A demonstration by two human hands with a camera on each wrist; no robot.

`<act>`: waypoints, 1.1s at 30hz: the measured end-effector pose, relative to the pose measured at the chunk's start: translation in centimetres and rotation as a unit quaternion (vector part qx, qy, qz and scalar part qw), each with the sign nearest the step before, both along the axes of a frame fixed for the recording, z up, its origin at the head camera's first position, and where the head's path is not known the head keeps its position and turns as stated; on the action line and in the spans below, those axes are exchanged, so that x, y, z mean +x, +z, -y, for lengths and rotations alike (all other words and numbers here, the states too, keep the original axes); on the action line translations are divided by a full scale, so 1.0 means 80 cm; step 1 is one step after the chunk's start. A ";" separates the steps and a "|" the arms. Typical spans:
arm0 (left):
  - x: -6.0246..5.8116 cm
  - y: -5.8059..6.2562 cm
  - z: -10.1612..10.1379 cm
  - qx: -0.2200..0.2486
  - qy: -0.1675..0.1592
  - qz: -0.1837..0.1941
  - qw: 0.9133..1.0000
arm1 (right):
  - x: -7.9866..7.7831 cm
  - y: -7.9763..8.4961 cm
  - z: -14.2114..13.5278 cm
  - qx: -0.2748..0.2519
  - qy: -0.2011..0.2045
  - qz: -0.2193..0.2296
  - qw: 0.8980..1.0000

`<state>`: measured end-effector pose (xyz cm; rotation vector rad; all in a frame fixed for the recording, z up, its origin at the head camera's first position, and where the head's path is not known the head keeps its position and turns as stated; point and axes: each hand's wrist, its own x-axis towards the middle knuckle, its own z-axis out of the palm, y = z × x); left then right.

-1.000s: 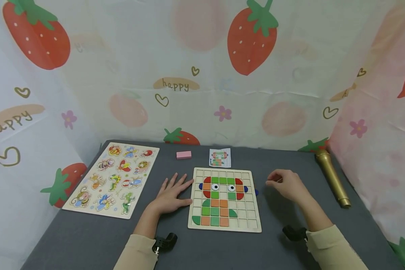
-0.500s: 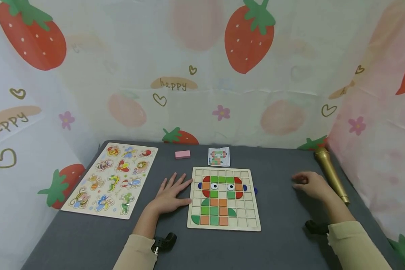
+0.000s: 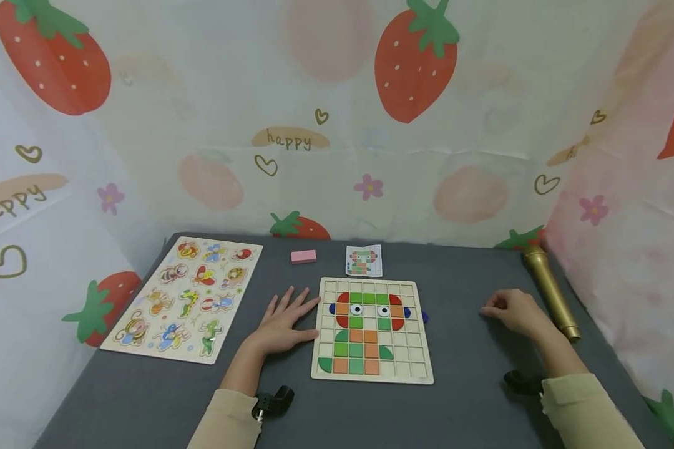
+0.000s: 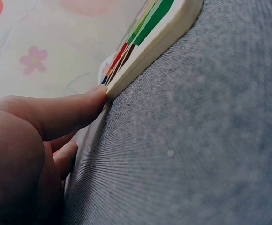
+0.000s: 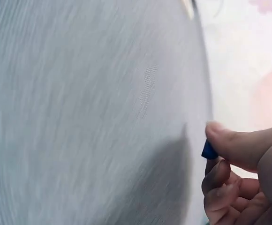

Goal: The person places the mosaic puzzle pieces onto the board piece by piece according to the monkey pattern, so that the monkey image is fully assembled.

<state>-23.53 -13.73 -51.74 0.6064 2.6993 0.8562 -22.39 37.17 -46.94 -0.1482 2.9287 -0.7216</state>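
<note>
My left hand (image 3: 283, 327) lies with spread fingers on the cloth, its thumb and index fingertips at the left edge of a wooden grid board (image 3: 412, 358). In the left wrist view, the thumb (image 4: 75, 110) touches the board's side. Coloured tiles (image 3: 357, 351) in green, orange, red and blue, with two eye tiles, form a figure on the grid. Over the cloth to the right of the board, my right hand (image 3: 519, 312) pinches a small blue tile (image 5: 209, 151) between thumb and index finger; the other fingers are curled. Another blue tile (image 3: 425, 317) lies against the board's right edge.
A small printed card (image 3: 364, 260) showing a similar figure lies behind the board, with a pink block (image 3: 303, 257) to its left. An insect picture board (image 3: 165, 321) occupies the left side. A gold tube (image 3: 551, 293) lies at the far right. Printed curtains (image 3: 314, 187) surround the table.
My right hand has moved away from the board's right edge towards the gold tube, then slightly back left. My left hand and the tiles on the board have stayed put.
</note>
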 end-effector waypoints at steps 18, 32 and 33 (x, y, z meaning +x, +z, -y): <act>0.002 -0.002 0.000 0.004 0.007 -0.005 1.000 | 0.017 0.034 0.081 -0.090 0.019 -0.022 0.996; 0.000 -0.003 0.002 -0.002 0.006 -0.006 1.000 | 0.033 0.034 0.171 -0.142 -0.037 -0.014 0.989; 0.000 -0.004 0.002 -0.004 0.007 -0.007 1.000 | 0.034 0.032 0.176 -0.145 -0.033 -0.017 0.989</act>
